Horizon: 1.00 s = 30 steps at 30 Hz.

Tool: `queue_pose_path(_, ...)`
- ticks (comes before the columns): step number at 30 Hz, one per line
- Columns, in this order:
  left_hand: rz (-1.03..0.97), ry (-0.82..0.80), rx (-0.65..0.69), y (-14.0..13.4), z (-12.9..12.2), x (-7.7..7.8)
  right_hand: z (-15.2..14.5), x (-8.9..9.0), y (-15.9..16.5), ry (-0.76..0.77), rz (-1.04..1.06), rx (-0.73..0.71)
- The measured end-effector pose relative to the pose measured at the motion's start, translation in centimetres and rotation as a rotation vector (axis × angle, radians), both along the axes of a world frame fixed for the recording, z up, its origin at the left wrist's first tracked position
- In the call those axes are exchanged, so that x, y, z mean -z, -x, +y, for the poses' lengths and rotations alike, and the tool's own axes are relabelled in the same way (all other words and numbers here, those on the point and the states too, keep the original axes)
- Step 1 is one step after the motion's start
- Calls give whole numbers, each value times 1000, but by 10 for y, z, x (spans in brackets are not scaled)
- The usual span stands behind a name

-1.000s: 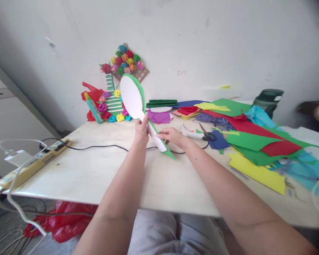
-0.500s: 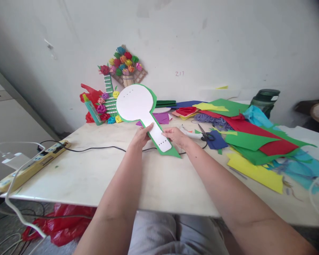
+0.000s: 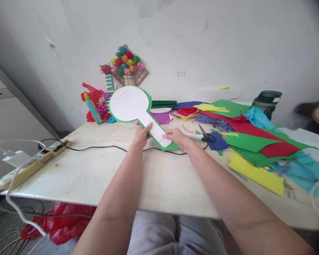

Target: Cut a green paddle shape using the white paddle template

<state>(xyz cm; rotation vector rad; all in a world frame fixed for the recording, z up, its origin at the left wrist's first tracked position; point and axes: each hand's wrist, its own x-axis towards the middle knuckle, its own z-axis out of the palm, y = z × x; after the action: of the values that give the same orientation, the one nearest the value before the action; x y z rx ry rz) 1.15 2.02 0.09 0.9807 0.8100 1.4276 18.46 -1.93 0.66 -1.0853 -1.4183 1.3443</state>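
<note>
A white paddle-shaped cutout [image 3: 130, 103] with a round head and a straight handle, backed with green paper, is held up over the table. Small dark dots mark the top of its head and the end of its handle. My left hand [image 3: 143, 135] pinches the left edge of the handle, thumb on the white face and fingers hidden behind. On the handle's right edge, near its lower end, my right hand [image 3: 177, 138] grips it closed. A pointed flap of green paper [image 3: 176, 146] sticks out below that hand.
Scissors [image 3: 207, 135] and a white glue gun [image 3: 190, 134] lie right of my hands, beside scattered coloured sheets [image 3: 255, 143]. Behind stand a glue bottle [image 3: 93, 109] and a paper-flower basket [image 3: 129, 79]. A black cord [image 3: 106, 146] crosses from the power strip [image 3: 34, 164]; a bottle [image 3: 267, 102] stands far right.
The cutout has swung so its round head sits further left and its handle end a little higher. Both hands keep their hold with little movement.
</note>
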Motion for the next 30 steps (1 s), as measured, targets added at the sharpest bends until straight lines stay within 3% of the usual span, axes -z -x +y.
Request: queue_pose_path(30, 80, -20, 20, 2, -4, -4, -1, -2, -2, 41, 106, -15)
